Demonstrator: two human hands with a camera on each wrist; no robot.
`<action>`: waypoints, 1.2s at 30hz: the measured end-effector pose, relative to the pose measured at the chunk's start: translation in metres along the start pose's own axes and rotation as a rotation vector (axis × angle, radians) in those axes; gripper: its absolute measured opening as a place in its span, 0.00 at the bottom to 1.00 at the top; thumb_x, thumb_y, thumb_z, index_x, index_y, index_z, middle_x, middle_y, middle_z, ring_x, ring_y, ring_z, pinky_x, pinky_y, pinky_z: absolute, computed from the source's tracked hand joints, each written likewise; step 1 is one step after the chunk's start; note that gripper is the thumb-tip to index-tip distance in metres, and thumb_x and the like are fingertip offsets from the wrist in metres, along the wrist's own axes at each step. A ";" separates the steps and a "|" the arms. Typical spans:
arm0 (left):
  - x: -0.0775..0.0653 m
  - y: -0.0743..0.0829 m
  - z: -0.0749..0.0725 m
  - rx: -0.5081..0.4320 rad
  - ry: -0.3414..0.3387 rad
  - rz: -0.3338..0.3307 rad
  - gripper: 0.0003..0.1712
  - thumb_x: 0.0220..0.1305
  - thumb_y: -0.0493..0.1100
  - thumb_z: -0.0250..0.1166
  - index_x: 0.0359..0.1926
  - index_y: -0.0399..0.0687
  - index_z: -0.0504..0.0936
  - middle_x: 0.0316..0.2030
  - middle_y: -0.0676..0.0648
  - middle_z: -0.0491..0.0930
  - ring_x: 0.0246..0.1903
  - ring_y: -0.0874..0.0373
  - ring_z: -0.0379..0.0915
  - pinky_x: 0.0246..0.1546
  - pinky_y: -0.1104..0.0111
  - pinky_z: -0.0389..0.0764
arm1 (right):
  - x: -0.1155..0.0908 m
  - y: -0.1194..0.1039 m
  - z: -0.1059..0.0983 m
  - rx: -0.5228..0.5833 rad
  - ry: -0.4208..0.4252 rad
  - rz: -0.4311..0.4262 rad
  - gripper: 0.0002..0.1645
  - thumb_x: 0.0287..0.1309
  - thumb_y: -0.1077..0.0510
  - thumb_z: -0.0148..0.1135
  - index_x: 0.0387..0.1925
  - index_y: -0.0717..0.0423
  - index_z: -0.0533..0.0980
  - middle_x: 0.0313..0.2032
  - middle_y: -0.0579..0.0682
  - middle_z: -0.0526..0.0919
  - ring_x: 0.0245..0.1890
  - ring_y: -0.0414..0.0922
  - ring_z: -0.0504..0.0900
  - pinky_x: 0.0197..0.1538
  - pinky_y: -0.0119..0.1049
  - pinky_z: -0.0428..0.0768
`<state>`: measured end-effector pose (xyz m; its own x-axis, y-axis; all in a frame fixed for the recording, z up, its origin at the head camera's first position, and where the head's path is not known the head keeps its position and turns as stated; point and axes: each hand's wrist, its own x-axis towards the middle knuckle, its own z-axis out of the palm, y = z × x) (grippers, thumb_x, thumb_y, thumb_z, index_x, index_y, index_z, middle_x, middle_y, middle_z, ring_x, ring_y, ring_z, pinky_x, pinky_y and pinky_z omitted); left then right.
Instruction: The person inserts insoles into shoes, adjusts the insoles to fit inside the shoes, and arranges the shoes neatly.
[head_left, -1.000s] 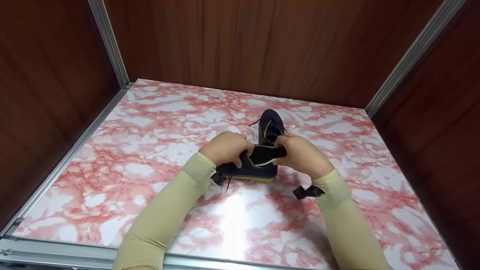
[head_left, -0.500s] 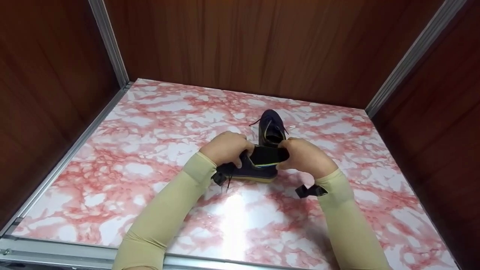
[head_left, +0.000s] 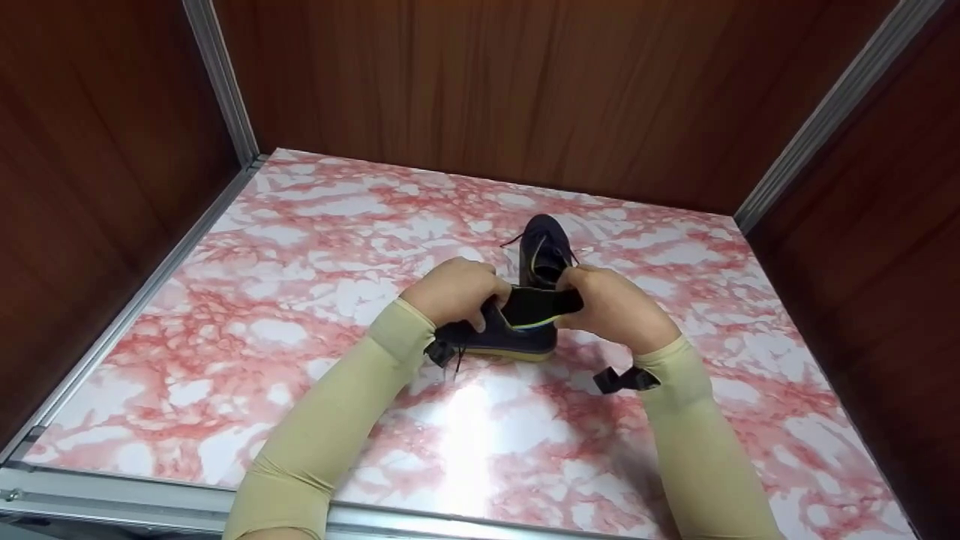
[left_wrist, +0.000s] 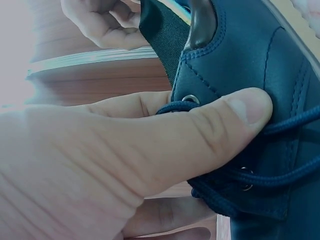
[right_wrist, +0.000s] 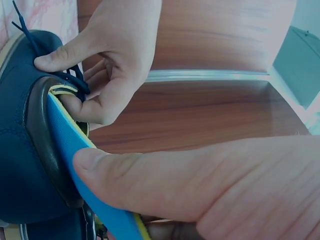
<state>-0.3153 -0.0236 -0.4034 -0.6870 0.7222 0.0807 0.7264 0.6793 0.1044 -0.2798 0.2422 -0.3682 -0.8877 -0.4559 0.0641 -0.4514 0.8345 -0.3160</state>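
Observation:
A dark navy lace-up shoe (head_left: pixel 517 341) with a yellowish sole lies in front of me, toe to the left. My left hand (head_left: pixel 459 294) grips it at the lacing; the left wrist view shows the thumb pressed on the lace flap (left_wrist: pixel 235 125), fingers at the opening. My right hand (head_left: pixel 619 306) pinches an insole, black on top (head_left: pixel 536 306) and blue with a yellow edge underneath (right_wrist: pixel 80 155). The insole's front part is inside the shoe opening, and its heel end sticks out above the collar (right_wrist: pixel 40 135).
A second navy shoe (head_left: pixel 544 244) stands just behind, toe pointing away, laces loose. The pink-and-white marbled tabletop (head_left: pixel 300 262) is walled by brown wood-grain panels (head_left: pixel 480 90) with metal rails at the corners. A metal edge (head_left: pixel 135 495) runs along the front.
My right hand has shifted slightly to the right, still pinching the insole's heel end. The left hand keeps its grip on the shoe. The head view has tilted a little.

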 end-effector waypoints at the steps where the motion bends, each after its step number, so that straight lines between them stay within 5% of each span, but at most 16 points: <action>1: 0.000 0.000 0.000 -0.001 0.001 -0.001 0.24 0.48 0.49 0.89 0.47 0.56 0.90 0.46 0.47 0.88 0.46 0.49 0.87 0.54 0.52 0.86 | 0.000 0.000 0.000 0.000 0.001 0.000 0.19 0.54 0.60 0.84 0.44 0.57 0.83 0.40 0.53 0.90 0.38 0.48 0.83 0.48 0.46 0.81; 28: 0.001 0.002 0.003 0.031 -0.002 -0.007 0.24 0.46 0.48 0.89 0.43 0.56 0.88 0.44 0.47 0.88 0.44 0.48 0.86 0.50 0.52 0.85 | 0.002 -0.002 0.008 -0.007 0.041 -0.061 0.20 0.53 0.62 0.85 0.44 0.59 0.82 0.41 0.54 0.88 0.39 0.51 0.85 0.50 0.50 0.85; 36: 0.002 0.003 0.001 0.022 -0.002 -0.015 0.24 0.46 0.48 0.89 0.44 0.55 0.88 0.44 0.46 0.88 0.44 0.48 0.86 0.51 0.51 0.86 | 0.003 0.001 0.007 0.010 -0.008 -0.025 0.23 0.52 0.60 0.85 0.46 0.61 0.82 0.43 0.56 0.89 0.41 0.51 0.85 0.51 0.50 0.85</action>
<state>-0.3142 -0.0201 -0.4040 -0.6980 0.7120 0.0772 0.7161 0.6930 0.0837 -0.2827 0.2399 -0.3750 -0.8756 -0.4787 0.0644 -0.4720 0.8199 -0.3240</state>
